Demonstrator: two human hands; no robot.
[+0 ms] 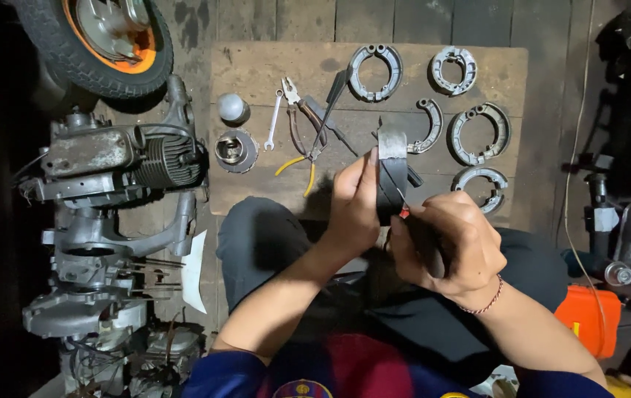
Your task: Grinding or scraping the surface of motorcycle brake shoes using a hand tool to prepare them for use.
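We hold a dark curved brake shoe (393,173) upright in front of us, above our lap and the near edge of the wooden board (256,70) that lies on the floor. Our left hand (353,206) has its grip clamped on the shoe's left edge, thumb and fingers pressed against it. Our right hand (444,243) is closed around a dark-handled tool (426,247) whose thin tip, with a bit of red at the handle, meets the shoe's lower right side; what kind of tool it is we cannot tell.

On the board beyond our hands lie more brake shoes: a joined pair (376,71) at the top middle, another pair (454,70) to its right, a single shoe (427,127), a larger pair (479,133) and one more pair (482,186) just beside our right hand. Left of those lie pliers with yellow-tipped handles (302,136), a small spanner (274,121), a round metal cap (233,108) and a cylindrical metal part (236,150). A stripped engine (120,158) sits on the floor to our left, with a tyred wheel (102,44) above it. An orange container (588,317) stands by our right elbow.
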